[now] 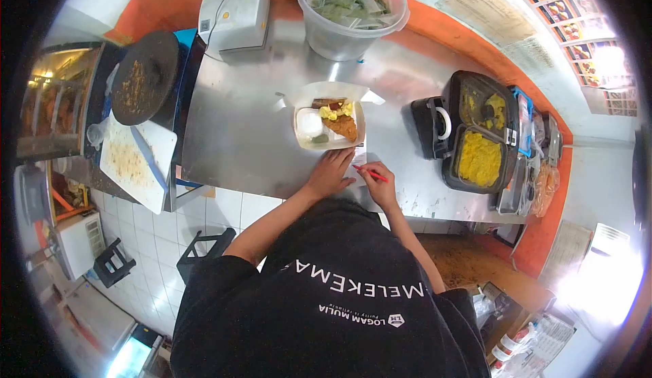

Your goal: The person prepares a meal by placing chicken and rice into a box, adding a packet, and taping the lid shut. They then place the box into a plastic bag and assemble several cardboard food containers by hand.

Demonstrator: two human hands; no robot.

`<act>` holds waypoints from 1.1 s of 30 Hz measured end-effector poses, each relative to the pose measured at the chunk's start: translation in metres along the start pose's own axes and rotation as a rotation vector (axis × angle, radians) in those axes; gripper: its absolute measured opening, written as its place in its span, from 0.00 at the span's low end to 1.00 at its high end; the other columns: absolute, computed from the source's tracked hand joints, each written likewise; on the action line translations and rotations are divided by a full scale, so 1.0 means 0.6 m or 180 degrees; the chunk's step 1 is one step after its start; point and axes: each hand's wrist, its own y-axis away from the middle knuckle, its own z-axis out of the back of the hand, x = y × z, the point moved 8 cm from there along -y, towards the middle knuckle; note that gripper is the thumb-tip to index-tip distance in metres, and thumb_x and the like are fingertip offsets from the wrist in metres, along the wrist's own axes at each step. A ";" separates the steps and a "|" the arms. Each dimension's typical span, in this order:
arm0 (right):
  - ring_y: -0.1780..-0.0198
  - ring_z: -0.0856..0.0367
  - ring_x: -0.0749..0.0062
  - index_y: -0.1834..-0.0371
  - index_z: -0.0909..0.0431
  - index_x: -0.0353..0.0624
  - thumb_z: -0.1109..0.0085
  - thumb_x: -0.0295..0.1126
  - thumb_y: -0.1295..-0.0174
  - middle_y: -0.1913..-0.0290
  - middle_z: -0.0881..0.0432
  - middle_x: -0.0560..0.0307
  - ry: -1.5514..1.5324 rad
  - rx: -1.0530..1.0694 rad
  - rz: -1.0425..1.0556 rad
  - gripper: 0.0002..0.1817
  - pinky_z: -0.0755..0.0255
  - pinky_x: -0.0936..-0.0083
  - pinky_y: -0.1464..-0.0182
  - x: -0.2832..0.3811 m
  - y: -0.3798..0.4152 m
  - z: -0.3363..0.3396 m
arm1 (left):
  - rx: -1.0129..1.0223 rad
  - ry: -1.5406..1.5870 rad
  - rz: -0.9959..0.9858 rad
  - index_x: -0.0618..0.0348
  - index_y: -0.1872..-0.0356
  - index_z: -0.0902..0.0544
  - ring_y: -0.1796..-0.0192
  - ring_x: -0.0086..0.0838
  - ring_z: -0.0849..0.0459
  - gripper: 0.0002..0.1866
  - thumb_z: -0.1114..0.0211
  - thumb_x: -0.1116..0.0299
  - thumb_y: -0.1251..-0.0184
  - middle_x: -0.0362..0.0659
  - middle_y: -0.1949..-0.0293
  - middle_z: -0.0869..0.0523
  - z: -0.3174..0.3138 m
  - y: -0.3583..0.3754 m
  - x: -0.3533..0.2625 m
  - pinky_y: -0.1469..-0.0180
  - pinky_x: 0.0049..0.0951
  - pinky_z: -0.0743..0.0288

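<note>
Meal box [331,121] already filled, open on worktop [251,133]. Left hand [331,173] flat, fingers spread, pinning slip [358,157]; right hand [377,182] pinching red pen [370,173], writing unfinished.

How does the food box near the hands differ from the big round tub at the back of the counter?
The food box is shallow, squarish and white, showing rice and a fried piece. The round tub is deep and translucent, filled with small clear packets. The box lies just beyond the left hand; the tub stands far from it. Both are open on the steel counter.
</note>
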 end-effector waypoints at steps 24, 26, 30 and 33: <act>0.50 0.18 0.57 0.55 0.16 0.37 0.39 0.20 0.37 0.52 0.19 0.46 0.0607 -0.0179 0.0519 0.09 0.25 0.69 0.45 0.049 0.025 0.037 | 0.0140 0.0169 0.0053 0.70 0.33 0.31 0.25 0.50 0.38 0.48 0.21 0.52 0.52 0.55 0.30 0.33 0.004 -0.001 -0.002 0.23 0.48 0.46; 0.45 0.20 0.52 0.51 0.18 0.37 0.43 0.19 0.37 0.46 0.23 0.43 0.0943 -0.0233 0.0767 0.12 0.26 0.66 0.41 0.063 0.021 0.028 | 0.0117 0.0026 -0.0014 0.69 0.32 0.31 0.27 0.50 0.35 0.48 0.23 0.50 0.50 0.54 0.30 0.31 0.005 0.000 -0.002 0.25 0.47 0.41; 0.39 0.25 0.46 0.44 0.22 0.35 0.48 0.18 0.38 0.38 0.29 0.39 0.1619 0.0087 0.0812 0.18 0.29 0.62 0.35 0.077 -0.006 -0.004 | 0.0287 0.0180 0.0235 0.67 0.35 0.28 0.32 0.49 0.27 0.42 0.24 0.52 0.47 0.53 0.34 0.25 0.011 0.002 -0.001 0.29 0.45 0.34; 0.37 0.26 0.42 0.42 0.25 0.34 0.47 0.19 0.40 0.38 0.29 0.37 0.1893 0.0341 0.0604 0.21 0.29 0.61 0.35 0.098 -0.043 -0.002 | 0.0397 0.0269 -0.0073 0.67 0.38 0.25 0.36 0.47 0.24 0.36 0.24 0.59 0.47 0.51 0.39 0.24 0.064 0.009 -0.026 0.37 0.43 0.26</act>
